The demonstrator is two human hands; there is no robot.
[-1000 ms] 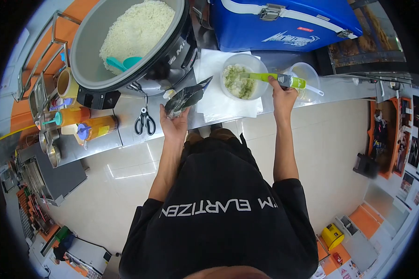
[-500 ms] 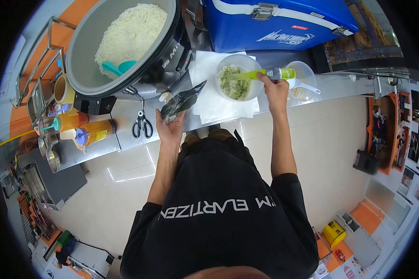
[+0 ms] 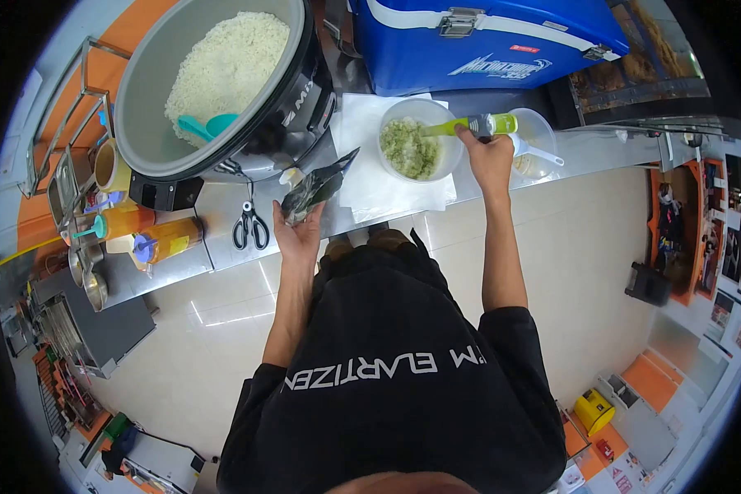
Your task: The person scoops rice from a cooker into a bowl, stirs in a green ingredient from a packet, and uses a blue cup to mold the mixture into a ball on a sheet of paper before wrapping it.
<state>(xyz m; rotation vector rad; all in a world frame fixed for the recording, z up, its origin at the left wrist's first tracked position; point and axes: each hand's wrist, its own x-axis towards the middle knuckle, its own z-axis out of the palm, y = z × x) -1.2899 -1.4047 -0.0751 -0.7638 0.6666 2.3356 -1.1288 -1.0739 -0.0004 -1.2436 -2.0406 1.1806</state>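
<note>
My left hand [image 3: 299, 239] holds a dark, shiny, pointed pouch-like piece [image 3: 313, 188], thumb on one side and fingers beneath; its exact kind I cannot tell. Between the fingers and thumb of my right hand [image 3: 489, 156] is a lime-green utensil [image 3: 449, 128] with a grey section on its handle. Its far end reaches over a white round bowl [image 3: 448, 167] of green-and-white crumbly food [image 3: 409, 150]. White paper sheets [image 3: 362, 177] lie under the bowl. Just right of it stands a clear tub [image 3: 537, 128] with a white-handled spoon [image 3: 543, 155] across it.
A large cooker [image 3: 298, 115] full of white rice [image 3: 230, 70], with a teal scoop [image 3: 220, 125], stands left. Black-handled scissors [image 3: 251, 229] and orange squeeze bottles [image 3: 173, 237] lie on the steel counter [image 3: 222, 257]. A blue cooler box [image 3: 412, 58] is behind the bowl.
The green utensil's end has shifted slightly within the bowl, and the food there looks a little rearranged. My left hand keeps its hold on the dark piece; the view has drifted slightly.
</note>
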